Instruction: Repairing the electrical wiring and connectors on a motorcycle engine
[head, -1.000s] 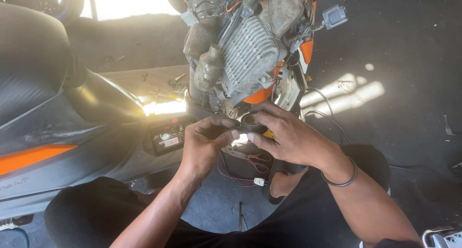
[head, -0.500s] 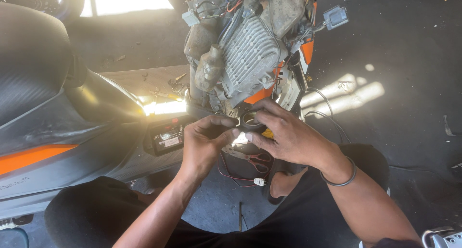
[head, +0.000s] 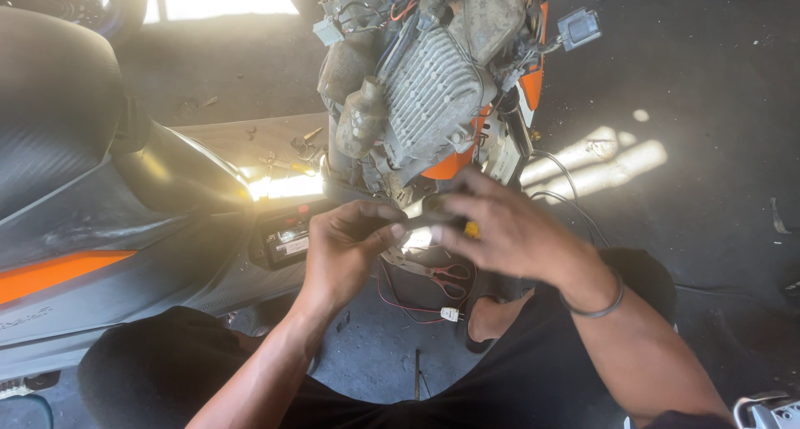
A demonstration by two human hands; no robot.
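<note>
A small dark part [head: 417, 222], hard to make out, is being pinched between the left hand [head: 346, 250] and the right hand [head: 508, 229], just under the ribbed grey metal engine [head: 433, 92]. The right hand is blurred. Red-handled pliers [head: 437, 272] are lying below, half hidden. The smooth black seat [head: 50, 121] is being cut off.

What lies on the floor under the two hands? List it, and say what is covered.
Below the left hand and right hand lie red-handled pliers, a thin red wire and a small white connector. The hands hide the pliers' jaws and most of the dark part they grip.
</note>
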